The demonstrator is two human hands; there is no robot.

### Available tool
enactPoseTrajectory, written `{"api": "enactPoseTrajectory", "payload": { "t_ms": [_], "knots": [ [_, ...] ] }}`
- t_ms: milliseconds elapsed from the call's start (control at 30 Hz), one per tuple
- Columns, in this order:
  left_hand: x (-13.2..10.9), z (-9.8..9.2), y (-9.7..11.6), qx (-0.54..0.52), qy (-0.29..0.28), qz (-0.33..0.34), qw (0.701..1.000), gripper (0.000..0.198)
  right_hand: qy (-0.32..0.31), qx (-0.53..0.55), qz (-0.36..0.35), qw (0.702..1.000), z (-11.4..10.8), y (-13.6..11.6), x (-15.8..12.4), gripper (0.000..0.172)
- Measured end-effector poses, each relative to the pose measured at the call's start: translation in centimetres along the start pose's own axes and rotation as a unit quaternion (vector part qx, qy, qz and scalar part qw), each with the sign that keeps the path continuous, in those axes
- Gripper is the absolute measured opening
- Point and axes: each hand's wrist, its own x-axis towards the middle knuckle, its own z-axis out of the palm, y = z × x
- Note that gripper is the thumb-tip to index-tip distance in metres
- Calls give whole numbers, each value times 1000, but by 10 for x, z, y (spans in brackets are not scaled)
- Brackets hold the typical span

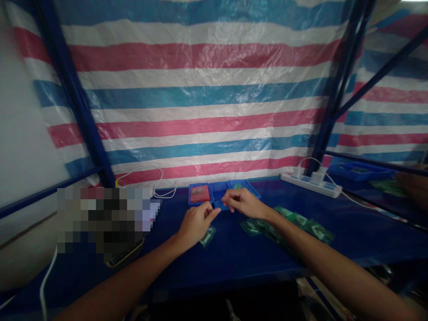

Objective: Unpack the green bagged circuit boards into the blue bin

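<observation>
My left hand (197, 223) is pinched closed in front of the small blue trays, just above a green-tinted packet (207, 236) on the blue table. Whatever it holds, if anything, is too small to name. To its right, my right hand (243, 203) reaches over the middle blue tray (219, 188) with its fingers pinched together; what is between them cannot be made out. The two sets of fingertips are close together but apart. The left blue tray (199, 194) holds something red, and the right blue tray (249, 187) has green pieces in it.
Several green packets (312, 227) lie under and beside my right forearm. A white power strip (310, 184) with plugs stands at the back right. White cables (163, 189) lie at the back left, near a blurred-out pile. Blue posts frame the table (234, 263).
</observation>
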Motion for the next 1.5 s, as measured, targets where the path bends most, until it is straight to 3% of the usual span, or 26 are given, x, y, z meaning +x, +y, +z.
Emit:
{"api": "enactPoseTrajectory", "payload": {
  "t_ms": [67, 133, 333, 433, 600, 667, 767, 867, 1033, 1167, 1300, 1433, 1500],
  "knots": [
    [5, 2, -4, -44, 48, -29, 997, 40, -102, 90, 44, 990, 2, -4, -2, 30],
    [8, 3, -9, -77, 74, -35, 994, 35, -166, 162, 70, 970, 1, -10, -5, 31],
    [9, 5, -15, -98, 91, -45, 990, 25, -244, 200, 79, 946, -3, -24, -9, 38],
    [8, 6, -13, -110, 87, -33, 990, 22, -213, 184, 77, 956, 3, -17, -6, 37],
    [6, 5, -10, -173, 60, -25, 983, 21, -97, 163, 80, 979, 9, 3, 1, 30],
    [6, 3, -9, -163, 54, 9, 985, 24, -56, 178, 57, 981, 8, 7, 4, 25],
    [5, 0, -6, -118, 61, 69, 989, 21, -9, 197, 25, 980, 7, 9, 6, 30],
    [6, -2, -2, -100, 64, 57, 991, 16, 24, 192, 33, 981, 8, 11, 6, 26],
    [5, -3, 0, -90, 25, 27, 995, 26, 21, 179, 69, 981, 11, 14, 5, 50],
    [5, 0, -3, -94, 59, 43, 993, 15, 19, 197, 83, 977, 14, 17, 6, 51],
    [8, -2, -4, -116, 83, 67, 988, 46, 13, 214, 88, 973, 16, 18, 6, 52],
    [8, -5, -4, -98, 53, 74, 991, 21, -7, 232, 98, 968, 18, 19, 5, 52],
    [7, -4, -5, -85, 50, 81, 992, 25, -11, 255, 109, 961, 19, 19, 5, 49]
  ]
}}
